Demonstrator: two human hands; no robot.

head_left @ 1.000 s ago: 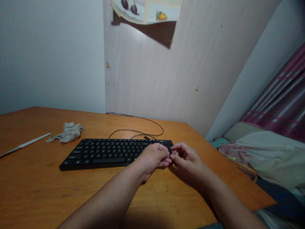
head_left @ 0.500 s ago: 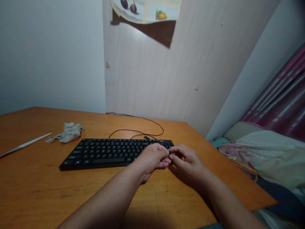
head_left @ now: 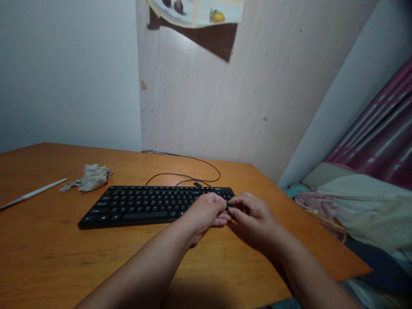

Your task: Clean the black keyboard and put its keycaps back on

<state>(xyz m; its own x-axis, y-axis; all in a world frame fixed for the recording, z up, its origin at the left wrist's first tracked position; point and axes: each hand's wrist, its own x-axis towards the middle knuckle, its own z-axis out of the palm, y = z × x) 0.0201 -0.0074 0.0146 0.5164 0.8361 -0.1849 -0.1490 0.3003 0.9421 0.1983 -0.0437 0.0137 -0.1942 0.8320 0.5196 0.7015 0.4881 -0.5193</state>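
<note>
A black keyboard (head_left: 138,206) lies flat on the wooden table. Over its right end, my two hands meet. Between their fingertips is a small black piece (head_left: 228,206), too small and too covered to name. My right hand (head_left: 252,214) pinches it between thumb and index finger. Thumb against fingers, my left hand (head_left: 209,210) grips the same piece from the other side and hides part of the keyboard's right-hand keys.
Behind the keyboard a thin black cable (head_left: 193,178) loops over the table (head_left: 64,253). To the left are a crumpled greyish cloth (head_left: 94,178) and a long white stick-like tool (head_left: 37,192). A bed with rumpled bedding (head_left: 354,206) stands to the right.
My fingertips have shifted slightly, and a little more of the small black piece shows between them. The whole view has moved a touch; the keyboard stays on the table.
</note>
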